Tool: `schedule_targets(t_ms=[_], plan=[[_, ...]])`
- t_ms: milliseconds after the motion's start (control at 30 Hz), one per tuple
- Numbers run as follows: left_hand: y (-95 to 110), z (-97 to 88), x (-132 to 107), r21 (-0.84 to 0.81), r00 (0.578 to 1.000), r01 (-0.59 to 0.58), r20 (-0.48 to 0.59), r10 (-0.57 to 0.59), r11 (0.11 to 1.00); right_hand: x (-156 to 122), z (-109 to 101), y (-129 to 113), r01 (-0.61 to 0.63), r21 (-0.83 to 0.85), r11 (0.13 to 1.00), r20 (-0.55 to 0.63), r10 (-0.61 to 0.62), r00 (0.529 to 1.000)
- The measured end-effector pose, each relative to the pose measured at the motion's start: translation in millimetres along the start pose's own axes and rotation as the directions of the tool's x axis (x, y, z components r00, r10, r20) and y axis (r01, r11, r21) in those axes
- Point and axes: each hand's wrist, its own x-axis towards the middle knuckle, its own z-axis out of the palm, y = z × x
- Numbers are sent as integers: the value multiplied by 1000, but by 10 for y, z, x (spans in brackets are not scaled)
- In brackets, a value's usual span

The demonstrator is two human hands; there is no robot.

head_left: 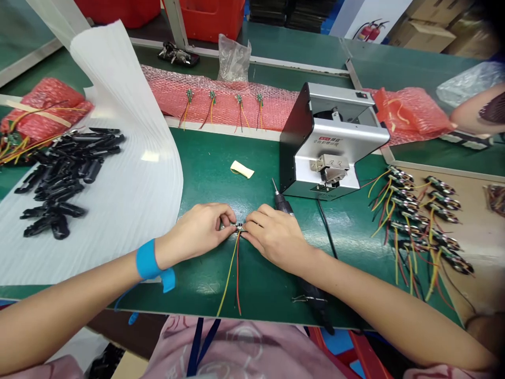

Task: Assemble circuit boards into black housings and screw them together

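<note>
A small circuit board sits low over the green bench, pinched between my two hands. Yellow and red wires trail from it toward the bench's front edge. My left hand, with a blue wrist strap, is closed on the board's left end. The fingers of my right hand are closed on its right end and hide part of it. Whether the board sits in a black plastic piece, I cannot tell. An electric screwdriver lies beside and partly under my right arm, its bit pointing away from me.
A silver screw-feeder machine stands behind my right hand. Black plastic parts are heaped on white foam sheets at left. Several wired boards line pink bubble wrap. Wired assemblies lie at right, near another person's hand.
</note>
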Motion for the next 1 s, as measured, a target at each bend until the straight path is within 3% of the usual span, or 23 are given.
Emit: schedule_targets(t_ms=[133, 400, 667, 1000], plan=[[-65, 62, 24, -37, 989, -148, -27, 147, 988, -5, 11, 13, 7, 26, 1000, 3, -7, 1000], [-55, 157, 3, -39, 995, -95, -21, 95, 995, -2, 37, -20, -20, 69, 997, 7, 19, 1000], [-164, 219, -1, -100, 988, -152, -22, 151, 983, -216, -103, 29, -283, 245, 927, 81, 271, 959], [-188, 277, -25, -152, 979, -189, -99, 175, 970, -265, -26, 29, -239, 279, 930, 48, 235, 971]])
